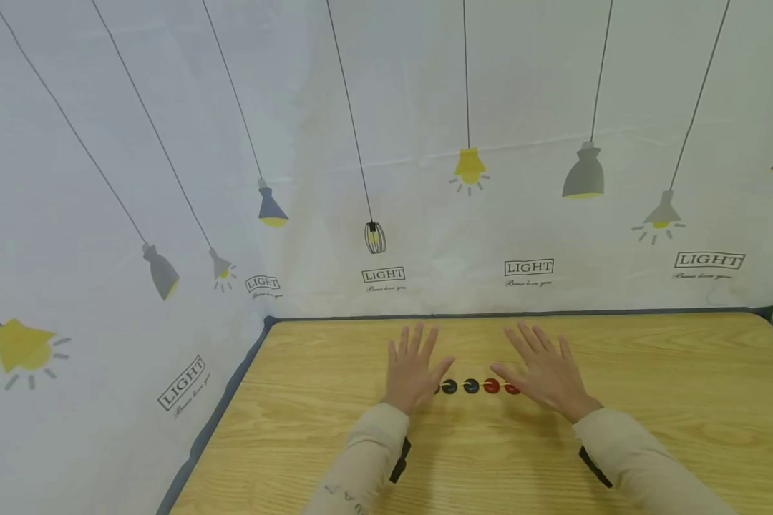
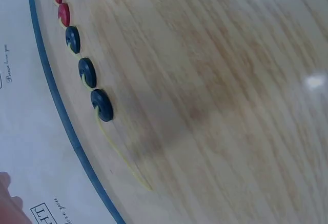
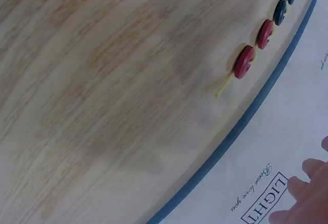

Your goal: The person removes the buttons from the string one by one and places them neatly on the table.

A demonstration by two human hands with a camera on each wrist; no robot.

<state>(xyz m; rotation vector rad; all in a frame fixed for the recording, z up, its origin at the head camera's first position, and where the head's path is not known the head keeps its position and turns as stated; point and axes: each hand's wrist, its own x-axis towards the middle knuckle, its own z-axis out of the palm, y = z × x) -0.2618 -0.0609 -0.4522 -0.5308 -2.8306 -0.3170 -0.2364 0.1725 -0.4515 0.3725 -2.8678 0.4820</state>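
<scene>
A row of round buttons strung on yellow cord lies across the wooden table; the dark blue buttons (image 2: 87,73) are on the left and the red buttons (image 3: 244,62) on the right. My left hand (image 1: 414,373), fingers straight and spread, hovers over the left end of the row and hides part of it. Over the right end is my right hand (image 1: 547,373), also with fingers spread and holding nothing. From the last blue button a loose yellow cord tail (image 2: 123,155) runs out. A short knotted cord end (image 3: 221,86) sticks out past the red end.
The wooden table (image 1: 683,400) has a dark blue edging (image 1: 489,315) at the back and left. Behind it hangs a white cloth (image 1: 425,107) printed with lamps and the word LIGHT. Dark straps show under both sleeves.
</scene>
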